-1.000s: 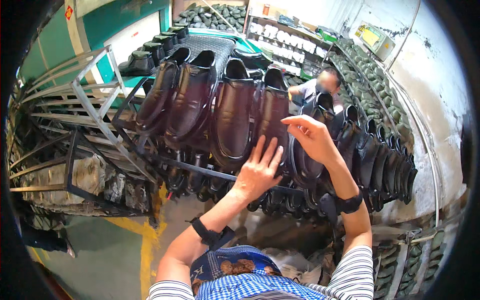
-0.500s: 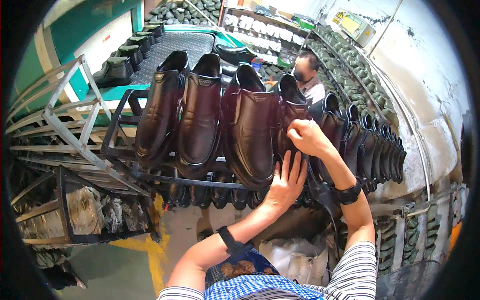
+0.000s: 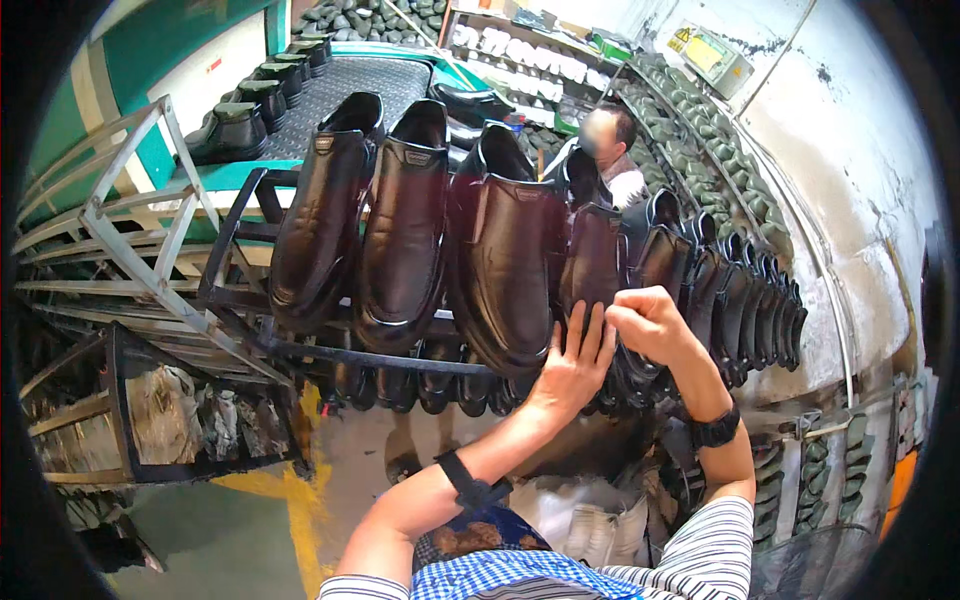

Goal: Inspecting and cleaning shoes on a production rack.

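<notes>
Black leather slip-on shoes stand in a row on a dark metal rack (image 3: 400,360), toes pointed down toward me. My left hand (image 3: 572,362) lies with fingers stretched out against the toe of one slip-on shoe (image 3: 590,255). Close by, on that shoe's right side near the toe, my right hand (image 3: 648,322) is closed, thumb and fingers pressed together. Whatever it may hold is too small or hidden to see. Left of my hands is a larger-looking shoe (image 3: 507,265), with two more shoes (image 3: 405,235) beyond it.
More black shoes (image 3: 740,290) curve away to the right, and others hang on a lower tier. A grey metal frame (image 3: 150,240) stands at left. Behind the rack is a dark textured surface (image 3: 365,95) with boots along it. A person (image 3: 610,150) is at the back, near shelves of shoe lasts (image 3: 700,150).
My right hand has moved down along the shoe, from its upper front to beside the toe, still closed. My left hand stays on the toe. The person behind has turned their head.
</notes>
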### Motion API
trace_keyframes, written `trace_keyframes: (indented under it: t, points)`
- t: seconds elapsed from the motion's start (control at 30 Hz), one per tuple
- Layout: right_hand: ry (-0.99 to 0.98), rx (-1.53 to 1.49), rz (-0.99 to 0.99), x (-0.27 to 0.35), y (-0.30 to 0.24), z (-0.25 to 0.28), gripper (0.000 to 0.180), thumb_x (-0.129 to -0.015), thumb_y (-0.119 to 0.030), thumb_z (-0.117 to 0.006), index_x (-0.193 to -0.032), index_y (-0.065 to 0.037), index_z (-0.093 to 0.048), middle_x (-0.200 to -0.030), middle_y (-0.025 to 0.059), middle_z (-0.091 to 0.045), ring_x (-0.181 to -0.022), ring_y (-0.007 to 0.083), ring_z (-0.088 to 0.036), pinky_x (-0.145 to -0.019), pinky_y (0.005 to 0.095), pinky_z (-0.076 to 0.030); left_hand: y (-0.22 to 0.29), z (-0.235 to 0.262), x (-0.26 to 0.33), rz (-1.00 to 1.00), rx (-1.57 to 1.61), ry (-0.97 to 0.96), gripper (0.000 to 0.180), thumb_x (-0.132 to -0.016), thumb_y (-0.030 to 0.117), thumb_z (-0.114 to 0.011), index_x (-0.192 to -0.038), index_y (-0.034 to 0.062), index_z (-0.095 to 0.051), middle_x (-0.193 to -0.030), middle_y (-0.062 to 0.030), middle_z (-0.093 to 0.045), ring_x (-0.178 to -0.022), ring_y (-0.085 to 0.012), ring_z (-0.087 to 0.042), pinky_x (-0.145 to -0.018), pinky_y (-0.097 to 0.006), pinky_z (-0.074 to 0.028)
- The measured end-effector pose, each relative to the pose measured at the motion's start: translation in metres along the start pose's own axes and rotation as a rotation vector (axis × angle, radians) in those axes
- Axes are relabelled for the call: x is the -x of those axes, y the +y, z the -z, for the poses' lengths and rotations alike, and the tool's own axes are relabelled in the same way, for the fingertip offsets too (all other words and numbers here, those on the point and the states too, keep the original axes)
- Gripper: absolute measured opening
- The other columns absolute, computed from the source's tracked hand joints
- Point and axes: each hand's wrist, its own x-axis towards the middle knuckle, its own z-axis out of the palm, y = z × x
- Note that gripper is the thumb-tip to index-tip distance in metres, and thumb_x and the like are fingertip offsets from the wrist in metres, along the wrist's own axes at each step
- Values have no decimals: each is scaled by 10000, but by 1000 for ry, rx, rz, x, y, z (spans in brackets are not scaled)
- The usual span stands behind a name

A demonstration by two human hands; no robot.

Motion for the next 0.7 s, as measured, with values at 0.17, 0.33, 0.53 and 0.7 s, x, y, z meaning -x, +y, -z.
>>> trace_keyframes:
  t: [0.17,0.33,0.53,0.7]
  points:
    - [404,1041,599,-30,-12,-9,363,-676,-176,-693,-1018,-103,-597,-1205,102,-501,-1130,274,-446,-945,417,-320,-3,8,-1,3,-21,-39,497,-775,222,-535,-1224,16,-469,-1313,-210,-407,-1228,-396,-384,-898,-485,-445]
    - [358,1168,521,-67,-6,-15,356,-635,-255,-735,-966,-141,-668,-1413,93,-328,-1334,282,-228,-1081,506,-106,0,11,-3,2,-14,-47,590,-731,275,-605,-1241,23,-449,-1338,-201,-373,-1251,-390,-348,-915,-473,-442]
    - [479,1372,769,-98,18,-15,142,-681,-178,-628,-748,-57,-658,-1234,131,-505,-1312,312,-255,-1070,572,-51,3,18,-4,12,38,-117,724,-684,303,-699,-1291,38,-406,-1365,-188,-329,-1270,-374,-305,-944,-471,-415]
    - [352,1238,647,-96,-1,-21,164,-656,-51,-584,-809,-36,-642,-1114,97,-573,-1261,299,-339,-1067,569,-68,0,22,-2,11,24,-85,727,-679,306,-703,-1285,30,-410,-1353,-191,-344,-1253,-377,-327,-946,-464,-413]
